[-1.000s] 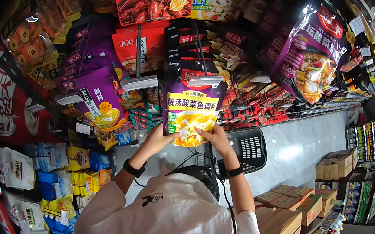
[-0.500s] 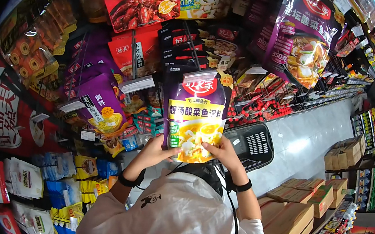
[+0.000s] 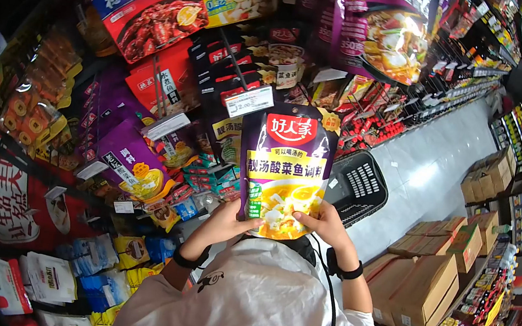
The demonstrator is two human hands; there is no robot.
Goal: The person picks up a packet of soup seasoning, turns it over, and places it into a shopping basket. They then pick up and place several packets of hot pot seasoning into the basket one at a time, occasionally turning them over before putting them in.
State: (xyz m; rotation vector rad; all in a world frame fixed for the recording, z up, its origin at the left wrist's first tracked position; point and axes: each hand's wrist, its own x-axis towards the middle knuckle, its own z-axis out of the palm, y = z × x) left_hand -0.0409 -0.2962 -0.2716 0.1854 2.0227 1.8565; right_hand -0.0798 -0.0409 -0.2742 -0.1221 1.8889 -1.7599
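A purple and yellow fish seasoning pouch [image 3: 286,178] is upright in front of my chest, its printed front facing me. My left hand [image 3: 228,225] grips its lower left corner, thumb across the front. My right hand [image 3: 325,226] pinches the lower right edge, thumb also on the front. The fingers behind the pouch are hidden. Just above the pouch's top edge, a white price tag [image 3: 249,100] sits at the end of a rack hook. Behind that tag hang several dark pouches [image 3: 218,60] of seasoning.
Purple pouches [image 3: 128,156] hang on hooks at the left, and a large purple pouch [image 3: 384,31] at the upper right. A black shopping basket [image 3: 362,187] is beyond my right hand. Cardboard boxes [image 3: 418,293] are stacked along the right of the aisle floor [image 3: 419,173].
The pouch has come away from the hook's price tag, which now shows whole above it. My view has shifted, so the shelves appear further left. Both hands keep their grip.
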